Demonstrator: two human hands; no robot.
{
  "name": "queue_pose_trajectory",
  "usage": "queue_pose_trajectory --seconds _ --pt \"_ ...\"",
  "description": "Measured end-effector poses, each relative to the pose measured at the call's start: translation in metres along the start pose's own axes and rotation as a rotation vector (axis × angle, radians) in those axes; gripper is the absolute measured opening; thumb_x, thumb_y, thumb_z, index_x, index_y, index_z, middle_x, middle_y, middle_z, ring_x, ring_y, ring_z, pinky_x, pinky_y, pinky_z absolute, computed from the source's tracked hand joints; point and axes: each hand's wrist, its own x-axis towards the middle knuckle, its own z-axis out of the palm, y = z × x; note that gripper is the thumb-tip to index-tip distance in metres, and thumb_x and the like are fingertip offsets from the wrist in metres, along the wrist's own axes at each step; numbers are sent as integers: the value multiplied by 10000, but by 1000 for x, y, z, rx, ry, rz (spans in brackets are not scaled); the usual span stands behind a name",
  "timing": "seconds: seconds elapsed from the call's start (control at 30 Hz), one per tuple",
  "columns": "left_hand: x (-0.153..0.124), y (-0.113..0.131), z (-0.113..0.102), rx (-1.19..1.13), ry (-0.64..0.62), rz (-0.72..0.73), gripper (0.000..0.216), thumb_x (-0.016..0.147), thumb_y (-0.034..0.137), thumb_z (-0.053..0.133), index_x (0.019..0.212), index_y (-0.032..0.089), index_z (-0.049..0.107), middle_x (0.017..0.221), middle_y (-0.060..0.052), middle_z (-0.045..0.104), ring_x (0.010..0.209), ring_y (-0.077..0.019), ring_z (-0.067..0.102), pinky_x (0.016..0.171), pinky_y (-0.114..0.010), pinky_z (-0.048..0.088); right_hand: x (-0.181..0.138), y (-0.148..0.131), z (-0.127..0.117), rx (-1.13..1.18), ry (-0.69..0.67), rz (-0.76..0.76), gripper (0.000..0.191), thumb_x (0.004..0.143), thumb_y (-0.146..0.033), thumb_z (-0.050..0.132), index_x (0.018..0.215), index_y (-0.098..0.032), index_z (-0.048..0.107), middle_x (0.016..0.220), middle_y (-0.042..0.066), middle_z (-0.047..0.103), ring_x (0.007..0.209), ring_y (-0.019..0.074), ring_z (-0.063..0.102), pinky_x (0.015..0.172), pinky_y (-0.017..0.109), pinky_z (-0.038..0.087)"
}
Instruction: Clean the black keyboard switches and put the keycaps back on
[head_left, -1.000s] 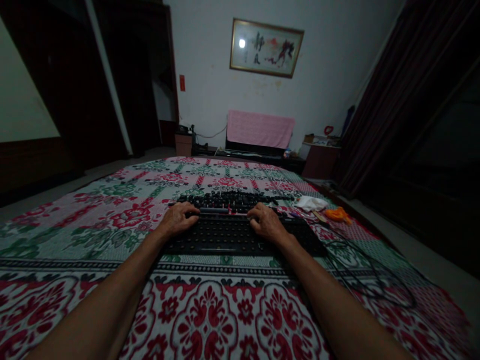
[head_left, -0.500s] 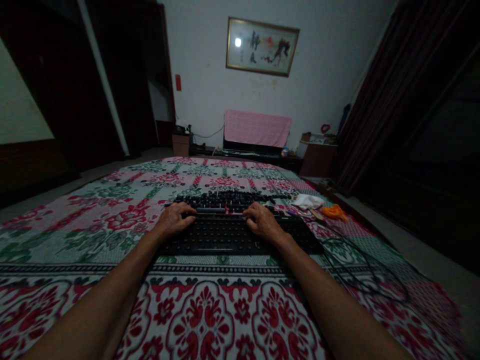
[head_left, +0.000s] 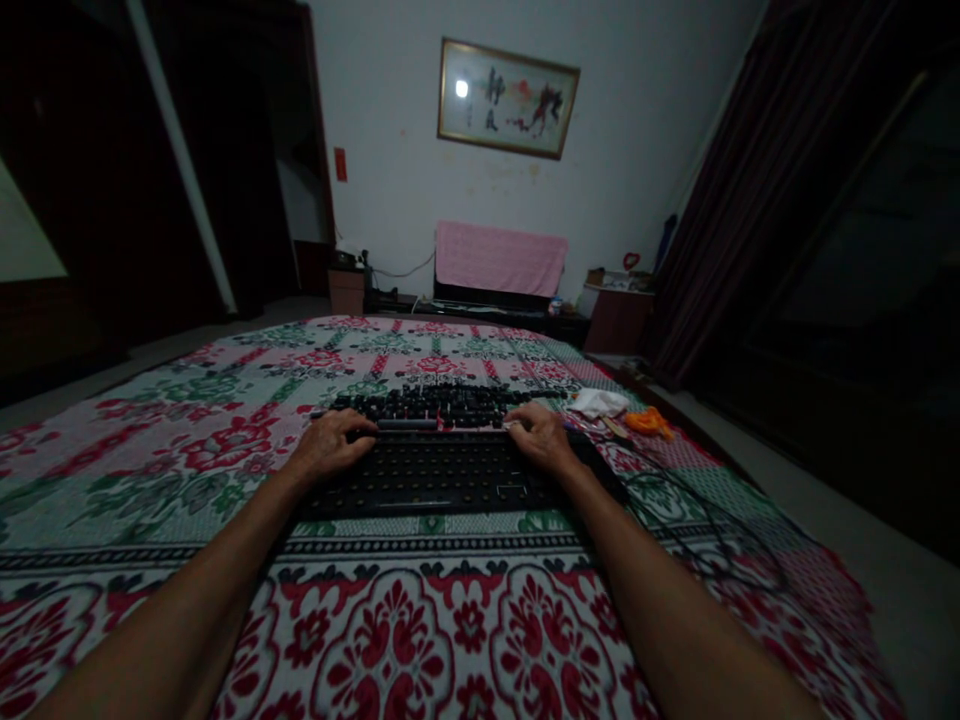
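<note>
A black keyboard (head_left: 435, 482) with its keys taken off lies on a floral bedspread (head_left: 225, 440). A heap of loose black keycaps (head_left: 435, 402) sits just behind it, with a long grey key bar (head_left: 409, 424) at the keyboard's far edge. My left hand (head_left: 328, 447) rests on the far left part of the keyboard, fingers curled, fingertips at the bar's left end. My right hand (head_left: 541, 438) is on the far right part, fingers curled down by a small pink-red spot. What the fingers hold is too dark to see.
A white cloth (head_left: 596, 402) and an orange object (head_left: 645, 421) lie right of the keycaps. A black cable (head_left: 701, 535) loops over the bed's right side. Beyond the bed stand a low cabinet with a pink cloth (head_left: 499, 258) and a dark curtain (head_left: 720, 220).
My right hand has slid to the right along the keyboard's far edge. My left hand stays in place. The view has turned slightly.
</note>
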Motion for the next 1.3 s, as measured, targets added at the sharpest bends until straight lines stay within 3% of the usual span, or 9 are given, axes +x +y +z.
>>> queue_pose_trajectory --seconds 0.1,0.17,0.5,0.7,0.93,1.17,1.3 --pt "0 0 0 1 -4 -1 338 713 387 458 898 204 674 930 -49 650 886 -212 555 818 -327 414 -3 -9 5 -73 -99 -141 216 682 -132 482 781 -181 668 767 35 600 748 143 538 718 254 408" --pt "0 0 0 -7 -3 3 338 711 389 462 899 206 675 925 -48 653 881 -211 556 811 -326 418 -3 -13 5 -128 -111 -146 207 685 -134 484 767 -178 669 757 39 587 737 143 533 706 250 404" --pt "0 -1 1 -19 13 -5 335 704 382 465 897 212 679 926 -41 653 880 -210 557 807 -316 418 2 -7 0 6 -20 174 204 700 -180 459 710 -167 663 787 38 649 764 151 571 711 246 416" --pt "0 0 1 5 -2 -5 330 713 368 454 902 213 675 925 -40 649 886 -205 554 817 -317 414 0 -7 0 -138 -86 -15 188 669 -170 474 676 -172 661 732 39 630 710 151 555 682 249 408" --pt "1 -3 3 9 1 -1 331 711 382 464 909 216 671 942 -43 650 897 -210 556 824 -319 414 4 16 -7 -7 122 301 251 712 -263 424 658 -181 654 697 13 648 705 164 576 653 249 421" --pt "1 -4 3 -19 2 -7 341 702 400 464 896 219 677 935 -43 651 879 -212 554 816 -326 418 -2 7 -5 -122 -41 70 202 692 -199 471 700 -187 673 758 29 644 726 154 569 684 247 421" --pt "1 -4 2 -13 3 5 345 704 401 461 899 217 677 927 -43 652 878 -208 557 821 -320 416 -5 -1 -5 -185 -45 23 191 676 -159 468 670 -184 658 737 32 624 707 141 555 675 232 410"
